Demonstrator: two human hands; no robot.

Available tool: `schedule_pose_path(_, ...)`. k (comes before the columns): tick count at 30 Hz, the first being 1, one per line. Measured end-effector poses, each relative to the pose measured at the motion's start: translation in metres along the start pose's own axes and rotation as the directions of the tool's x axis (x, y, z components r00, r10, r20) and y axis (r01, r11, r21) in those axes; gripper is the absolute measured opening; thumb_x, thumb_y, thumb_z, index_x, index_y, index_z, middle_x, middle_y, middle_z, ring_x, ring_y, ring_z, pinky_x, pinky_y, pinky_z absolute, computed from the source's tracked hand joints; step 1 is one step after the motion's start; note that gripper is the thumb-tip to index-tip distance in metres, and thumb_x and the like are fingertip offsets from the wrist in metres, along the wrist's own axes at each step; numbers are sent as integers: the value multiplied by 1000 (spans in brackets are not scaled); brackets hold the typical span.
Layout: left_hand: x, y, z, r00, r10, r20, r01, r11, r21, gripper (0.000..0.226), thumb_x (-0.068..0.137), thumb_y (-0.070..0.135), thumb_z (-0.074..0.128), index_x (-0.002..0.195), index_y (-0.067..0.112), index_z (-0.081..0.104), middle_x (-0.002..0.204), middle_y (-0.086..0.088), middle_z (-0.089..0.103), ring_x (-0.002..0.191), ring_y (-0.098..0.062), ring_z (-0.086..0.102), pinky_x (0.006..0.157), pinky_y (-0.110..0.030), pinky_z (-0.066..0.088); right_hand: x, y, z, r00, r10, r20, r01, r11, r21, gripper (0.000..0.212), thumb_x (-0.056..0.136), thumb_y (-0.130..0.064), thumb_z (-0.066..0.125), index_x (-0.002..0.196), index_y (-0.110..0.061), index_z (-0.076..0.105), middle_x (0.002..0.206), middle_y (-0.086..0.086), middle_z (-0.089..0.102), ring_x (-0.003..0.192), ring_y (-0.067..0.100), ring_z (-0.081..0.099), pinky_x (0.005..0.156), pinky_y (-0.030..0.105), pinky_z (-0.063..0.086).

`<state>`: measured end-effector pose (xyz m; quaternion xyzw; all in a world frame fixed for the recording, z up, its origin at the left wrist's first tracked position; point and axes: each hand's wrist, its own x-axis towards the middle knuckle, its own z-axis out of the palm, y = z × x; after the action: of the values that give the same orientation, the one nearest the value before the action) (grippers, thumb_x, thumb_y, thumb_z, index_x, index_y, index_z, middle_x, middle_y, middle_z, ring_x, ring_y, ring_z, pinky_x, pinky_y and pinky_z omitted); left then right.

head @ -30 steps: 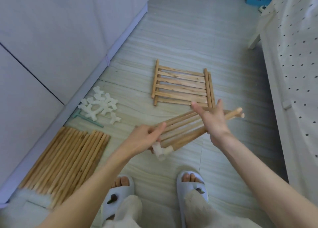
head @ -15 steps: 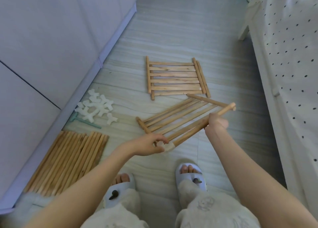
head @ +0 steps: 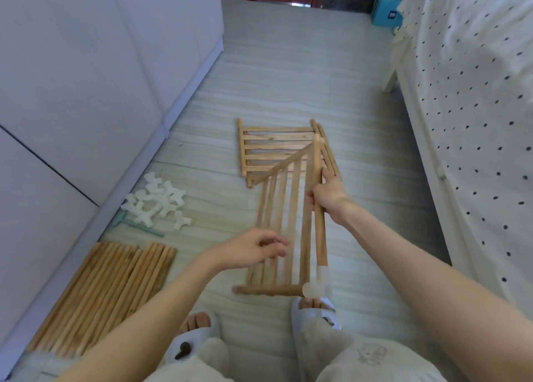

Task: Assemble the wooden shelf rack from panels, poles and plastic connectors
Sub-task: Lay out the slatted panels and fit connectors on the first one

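R hand [head: 327, 198] gripping, L hand [head: 253, 250] loosely curled (blurred)

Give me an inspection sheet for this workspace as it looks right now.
Surface: pale striped floor.
Job's things: held slatted panel with white corner connector fitted; second panel flat on floor; pole bundle by the wall; loose connectors.
Clutter: teal tool beside the connectors.
Grips: right hand grips the panel's side pole; left hand at the slats, fingers curled, hold unclear.
Cables: nothing seen.
Surroundings: white cabinet, dotted bedcover, blue box.
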<state>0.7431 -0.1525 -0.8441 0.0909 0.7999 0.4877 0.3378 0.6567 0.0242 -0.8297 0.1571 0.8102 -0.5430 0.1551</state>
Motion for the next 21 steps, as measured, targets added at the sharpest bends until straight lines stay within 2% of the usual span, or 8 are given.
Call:
schedule_pose_path(3,3,-1,-27,928,31,-372,-52,998,-46,21,96,8,49,115,5,58,111,-12,62,92,-15,54,69,-12,42,6,-33,16,958,-228,175,279,883,-377,46,91,-2,38,133,-18,46,93,8,59,79,22,53,61,29,42)
schedule_pose_path(5,0,-10,-53,803,4,-596,-59,996,-73,25,94,3,49,118,4,53,116,-13,57,95,-16,52,73,-15,42,10,-49,30,901,-274,336,414,774,-479,43,93,-5,41,132,-20,50,101,8,61,88,23,55,69,26,40)
schedule_pose_path(7,-6,-27,-79,695,-48,-718,15,999,-51,40,94,6,50,133,7,41,131,-8,47,110,-18,50,88,-23,41,13,-56,43,847,-284,450,508,681,-527,40,94,-7,43,131,-19,51,109,10,63,99,25,57,75,25,39)
schedule_pose_path(10,-12,-54,-110,644,-121,-755,118,991,-59,64,93,13,53,147,12,19,151,-7,24,137,-22,28,109,-34,26,13,-59,62,753,-351,556,648,541,-535,40,95,-10,46,134,-17,50,121,7,62,112,24,54,83,21,35)
schedule_pose_path(13,-10,-71,-121,671,-135,-729,79,991,-111,69,94,14,53,149,13,13,154,-3,19,139,-19,21,108,-25,22,12,-63,71,652,-416,634,757,395,-520,39,96,-16,48,134,-20,51,125,6,62,116,25,53,96,27,36)
schedule_pose_path(17,-7,-80,-113,635,-39,-772,-56,994,-97,24,94,10,52,116,18,51,105,1,56,99,-17,52,69,-9,39,15,-64,67,594,-438,674,804,298,-515,32,95,-23,50,126,-27,57,90,-11,59,98,23,58,82,28,40)
schedule_pose_path(19,-7,-82,-104,614,-6,-789,-120,988,-101,13,93,10,54,100,21,55,91,1,57,87,-17,53,68,-16,40,16,-58,64,574,-482,662,813,234,-533,28,96,-29,48,122,-27,59,84,-12,57,93,23,59,75,28,40)
schedule_pose_path(21,-10,-84,-97,617,1,-787,-153,981,-118,12,93,13,53,91,25,55,86,1,58,81,-14,52,66,-13,39,16,-50,63,571,-497,653,807,191,-560,28,96,-35,45,121,-29,58,98,-4,67,97,26,60,76,35,47)
